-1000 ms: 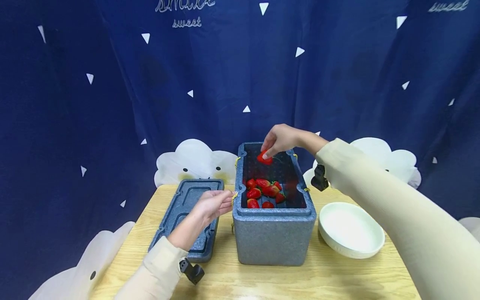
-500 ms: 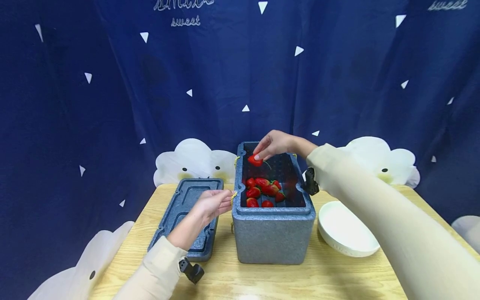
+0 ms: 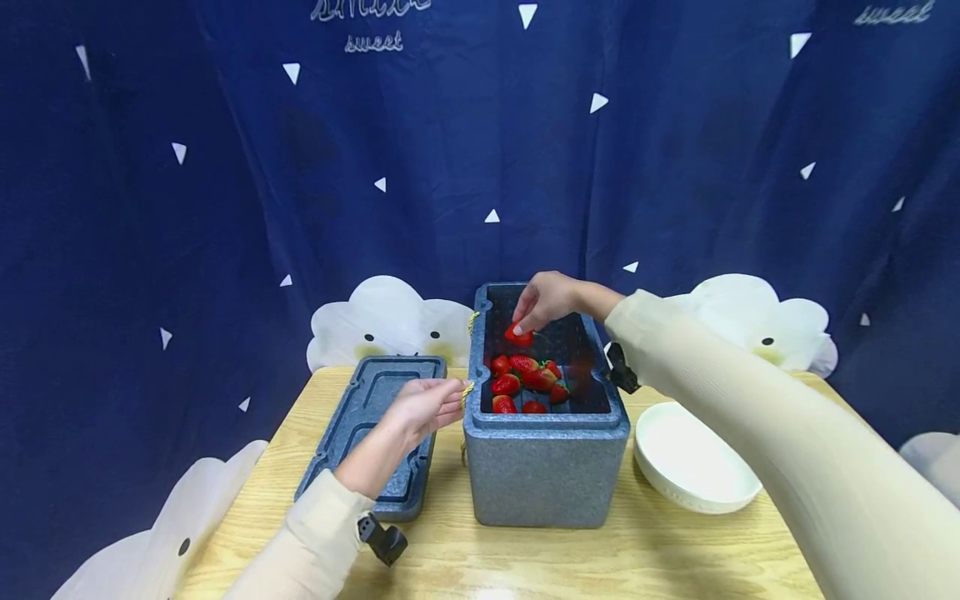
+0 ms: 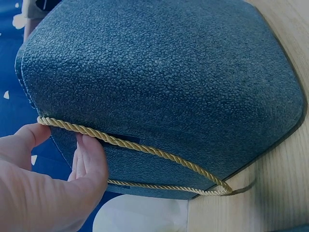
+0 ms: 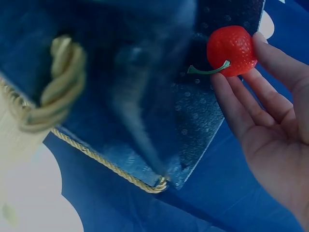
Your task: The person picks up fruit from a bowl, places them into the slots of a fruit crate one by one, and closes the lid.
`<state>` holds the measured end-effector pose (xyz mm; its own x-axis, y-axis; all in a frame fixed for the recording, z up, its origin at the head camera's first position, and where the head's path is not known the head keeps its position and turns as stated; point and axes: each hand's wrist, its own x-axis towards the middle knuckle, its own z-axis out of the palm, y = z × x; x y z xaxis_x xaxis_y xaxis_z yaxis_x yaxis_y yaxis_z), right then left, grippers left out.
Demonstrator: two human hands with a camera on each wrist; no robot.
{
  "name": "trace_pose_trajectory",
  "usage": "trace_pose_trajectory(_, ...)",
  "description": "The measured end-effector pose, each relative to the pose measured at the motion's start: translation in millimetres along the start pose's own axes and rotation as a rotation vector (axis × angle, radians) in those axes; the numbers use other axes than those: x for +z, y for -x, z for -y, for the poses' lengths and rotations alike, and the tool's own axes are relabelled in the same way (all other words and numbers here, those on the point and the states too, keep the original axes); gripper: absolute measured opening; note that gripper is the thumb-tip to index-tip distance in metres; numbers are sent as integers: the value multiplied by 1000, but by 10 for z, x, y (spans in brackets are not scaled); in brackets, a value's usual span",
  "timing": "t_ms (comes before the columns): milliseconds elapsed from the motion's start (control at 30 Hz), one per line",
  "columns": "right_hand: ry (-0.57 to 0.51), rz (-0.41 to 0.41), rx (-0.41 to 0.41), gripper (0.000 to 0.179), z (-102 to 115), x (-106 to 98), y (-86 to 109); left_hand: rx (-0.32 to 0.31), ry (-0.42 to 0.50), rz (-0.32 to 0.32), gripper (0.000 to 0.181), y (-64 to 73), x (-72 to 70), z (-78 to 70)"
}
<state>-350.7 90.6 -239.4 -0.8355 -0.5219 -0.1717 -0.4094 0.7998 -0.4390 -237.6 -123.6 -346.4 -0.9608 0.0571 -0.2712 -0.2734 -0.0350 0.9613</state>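
A grey foam box (image 3: 540, 479) stands lidless on the table, with several red strawberries (image 3: 506, 385) on its floor. Above them, inside the far half of the box, my right hand (image 3: 549, 300) pinches another strawberry (image 5: 231, 50) between thumb and fingertips. Its green stem points away from the palm in the right wrist view. My left hand (image 3: 427, 408) touches the box's left side near the rim. In the left wrist view, the thumb and fingertips lie against the wall beside the gold rope handle (image 4: 159, 152), with relaxed fingers.
Left of the box, the grey lid (image 3: 382, 383) lies on the wooden table (image 3: 495, 567), partly behind the left forearm. A white bowl (image 3: 693, 458) stands to the right, under the right forearm. A dark blue curtain (image 3: 480, 125) hangs behind.
My right hand has shifted slightly left and then lower into the box, holding the strawberry. The left hand stays at the box's side.
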Motion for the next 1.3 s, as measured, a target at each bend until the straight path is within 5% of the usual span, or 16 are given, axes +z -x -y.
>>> trace_pose_trajectory(367,123,2,33,27,98,-72,58,-3,-16,9,43,-33,53,24)
trace_pose_trajectory(600,28,-72,-10,29,272,-238,234,6,-28,81,45,-45,26,-7)
trace_pose_trajectory(867,-132,-113,-59,31,495,-137,549,69,-181,177,46,-41,-158,10)
trace_pose_trajectory(1067,-336,-79,-21,33,665,133,638,93,-279,84,49,2,-449,85)
trace_pose_trajectory(1300,-521,-79,17,38,957,500,721,122,-547,-109,52,-11,-960,135)
